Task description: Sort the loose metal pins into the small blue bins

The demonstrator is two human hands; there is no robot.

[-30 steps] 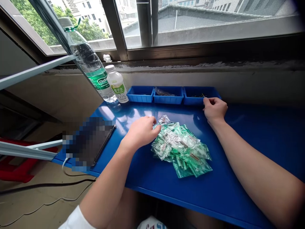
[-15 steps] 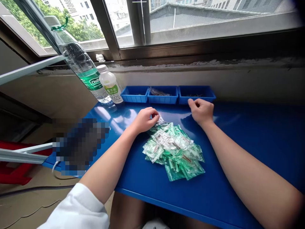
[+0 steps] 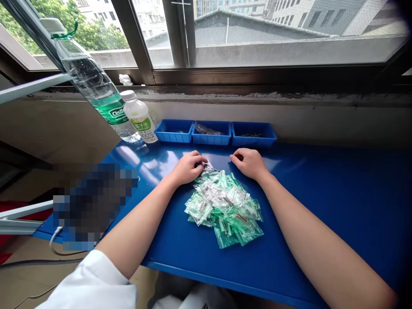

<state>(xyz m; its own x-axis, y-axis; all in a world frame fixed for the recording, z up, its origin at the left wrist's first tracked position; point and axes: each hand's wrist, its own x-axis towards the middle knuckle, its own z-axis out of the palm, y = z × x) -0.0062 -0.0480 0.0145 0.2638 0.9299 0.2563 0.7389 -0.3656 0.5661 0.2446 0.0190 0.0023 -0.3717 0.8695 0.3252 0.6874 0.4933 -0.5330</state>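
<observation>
My left hand (image 3: 189, 168) rests at the top left of a heap of small zip bags (image 3: 222, 199), its fingers curled on a clear plastic bag (image 3: 208, 166) with small dark pieces beside or in it. Green and clear bags make up the heap, and some show metal screws or pins inside. To the right, just above the table, my right hand (image 3: 250, 163) has thumb and forefinger pinched together. What it holds, if anything, is hidden.
Three blue bins (image 3: 212, 138) line the wall: small parts, a plastic bag, and thin dark metal pieces in the right one. A large water bottle (image 3: 93, 86) and a white bottle (image 3: 141, 118) stand left. A blurred-out object (image 3: 93, 206) lies at the blue table's (image 3: 322, 193) left edge.
My right hand has come from the right bin's front edge back toward the heap and my left hand. The left hand stays at the clear bag. The view has shifted slightly.
</observation>
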